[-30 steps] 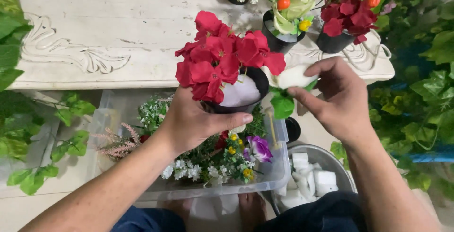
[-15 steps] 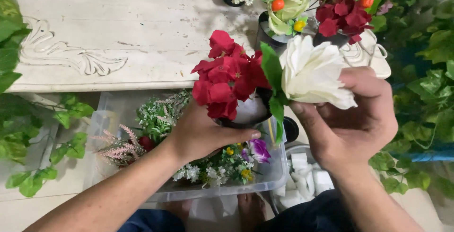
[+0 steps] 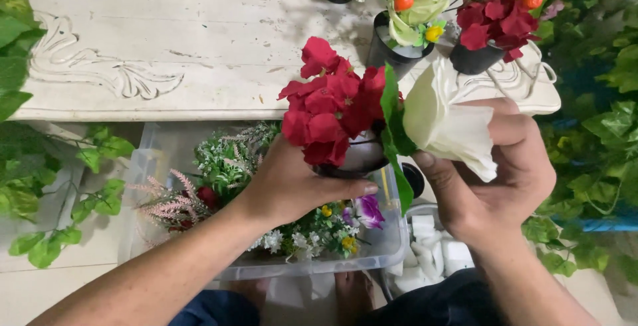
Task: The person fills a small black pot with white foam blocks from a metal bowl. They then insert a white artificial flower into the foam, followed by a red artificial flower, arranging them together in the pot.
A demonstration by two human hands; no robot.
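My left hand (image 3: pixel 292 190) grips a small dark pot (image 3: pixel 355 161) that carries a bunch of red artificial flowers (image 3: pixel 329 103). My right hand (image 3: pixel 495 176) holds a white artificial rose (image 3: pixel 442 116) with green leaves (image 3: pixel 393 133), pressed against the right side of the pot. Both are held above a clear plastic bin (image 3: pixel 385 249) just in front of the table edge.
A white carved table (image 3: pixel 166 47) lies ahead, with finished pots of pale green (image 3: pixel 412 13) and red flowers (image 3: pixel 495 23) at its far right. The bin holds mixed small flowers and pink sprigs (image 3: pixel 173 200). Green foliage (image 3: pixel 598 100) flanks both sides. White foam pieces (image 3: pixel 435 256) sit below right.
My right hand, which held only a green leaf, now carries a white rose and has brought it against the pot. The pot has risen and tilted slightly toward the right.
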